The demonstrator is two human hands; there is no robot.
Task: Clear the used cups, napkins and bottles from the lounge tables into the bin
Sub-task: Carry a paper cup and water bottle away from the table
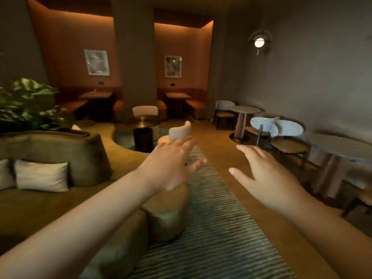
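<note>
Left hand (pixel 171 164) and right hand (pixel 267 178) reached forward, fingers spread, each grip empty. No cups, napkins or bottles discernible; round desk (pixel 244 109) stood beyond the right grip.

No legible text anywhere.

A rug (pixel 211 228) runs down the middle of the floor, away from the camera. Left of it sits a sofa (pixel 54 150) with two cushions (pixel 41 176) on its seat, and a plant (pixel 28 103) stands behind the sofa's back. Two round desks (pixel 244 109) stand right of the rug along the wall, with chairs (pixel 281 133) between them. At the far end, two booth desks (pixel 96 95) flank a pillar (pixel 138 57), and a wall lamp (pixel 259 42) hangs above the right side
</note>
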